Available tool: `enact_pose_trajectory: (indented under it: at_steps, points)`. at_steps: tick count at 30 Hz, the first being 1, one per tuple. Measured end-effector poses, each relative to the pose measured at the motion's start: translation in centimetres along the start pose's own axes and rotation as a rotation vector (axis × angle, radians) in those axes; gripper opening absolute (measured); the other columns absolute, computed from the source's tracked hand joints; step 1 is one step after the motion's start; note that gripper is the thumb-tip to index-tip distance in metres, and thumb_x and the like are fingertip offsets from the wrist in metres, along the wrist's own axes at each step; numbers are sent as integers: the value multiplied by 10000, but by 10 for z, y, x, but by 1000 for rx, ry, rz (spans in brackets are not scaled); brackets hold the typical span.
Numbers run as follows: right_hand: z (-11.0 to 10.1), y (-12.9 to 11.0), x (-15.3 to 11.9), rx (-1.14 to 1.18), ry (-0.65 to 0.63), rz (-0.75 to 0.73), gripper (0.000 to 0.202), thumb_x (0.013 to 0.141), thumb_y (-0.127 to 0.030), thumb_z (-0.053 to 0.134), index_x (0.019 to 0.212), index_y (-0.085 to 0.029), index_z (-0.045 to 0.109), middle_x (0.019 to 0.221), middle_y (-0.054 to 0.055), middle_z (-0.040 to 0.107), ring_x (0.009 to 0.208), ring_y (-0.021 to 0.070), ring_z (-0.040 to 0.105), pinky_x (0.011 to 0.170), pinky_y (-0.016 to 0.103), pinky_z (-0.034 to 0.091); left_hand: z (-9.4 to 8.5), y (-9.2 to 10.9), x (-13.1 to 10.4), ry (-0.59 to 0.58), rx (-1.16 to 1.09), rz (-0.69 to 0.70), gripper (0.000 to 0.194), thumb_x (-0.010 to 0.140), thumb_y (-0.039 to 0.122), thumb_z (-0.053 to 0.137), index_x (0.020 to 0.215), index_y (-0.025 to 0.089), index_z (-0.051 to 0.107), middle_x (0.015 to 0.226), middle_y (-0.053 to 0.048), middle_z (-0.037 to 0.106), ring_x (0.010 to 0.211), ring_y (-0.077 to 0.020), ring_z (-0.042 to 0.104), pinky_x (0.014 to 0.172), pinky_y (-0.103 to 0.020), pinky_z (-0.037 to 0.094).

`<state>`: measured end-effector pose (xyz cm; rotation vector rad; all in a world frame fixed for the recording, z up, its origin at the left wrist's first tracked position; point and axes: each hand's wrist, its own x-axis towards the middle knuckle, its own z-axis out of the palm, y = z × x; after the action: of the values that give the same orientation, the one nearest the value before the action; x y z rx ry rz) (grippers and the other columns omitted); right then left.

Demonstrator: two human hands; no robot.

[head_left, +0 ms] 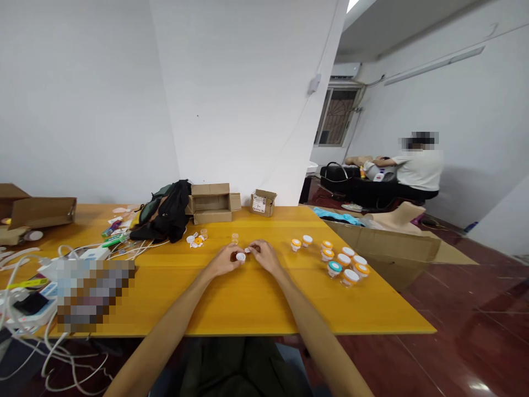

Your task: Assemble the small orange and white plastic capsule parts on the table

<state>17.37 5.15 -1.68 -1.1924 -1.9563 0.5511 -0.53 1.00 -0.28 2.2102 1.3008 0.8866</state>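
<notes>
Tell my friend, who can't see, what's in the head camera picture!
Over a yellow wooden table, the left hand holds a small round white part and the right hand a tiny white piece. Small containers with white, orange and teal tops stand to the right; brown cardboard boxes and a black bag sit farther back.

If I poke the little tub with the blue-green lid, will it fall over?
The little tub might tip, because its top looks wider than the see-through part underneath. On its side it could roll, since its lid is round. It's probably light, being small with thin-looking clear sides.
</notes>
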Motion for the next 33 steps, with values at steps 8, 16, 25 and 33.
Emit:
enact_pose_trajectory:
  at_steps: [8,16,25,33]
  points:
    - [-1,-2,0,5,2,-6,158,781,-127,574,741,-207,704,786,39,705,759,178,646,741,283,490,-1,-2,0,-4,-13,0,201,720,231,653,908,199,714,899,-36,652,870,-207,596,895,-355,471]
    - [-1,-1,0,11,2,-25,155,784,-136,581,754,-216,709,788,34,710,771,180,644,754,287,487,-1,-2,0,-12,-19,2,183,720,210,655,897,196,697,914,-39,657,899,-212,597,915,-365,465]
    - [0,2,1,-8,50,-64,158,808,-166,569,782,-223,714,790,31,691,765,180,632,746,289,489,-1,-3,-3,-9,-16,9,359,677,213,723,1029,215,655,1010,-45,673,963,-234,583,933,-377,452]
    - [2,6,-1,-120,39,-57,167,821,-175,605,946,-225,705,974,62,659,971,209,604,902,332,448,-1,-4,-2,11,-21,-9,196,704,162,651,897,201,650,946,-33,675,923,-215,594,915,-357,457]
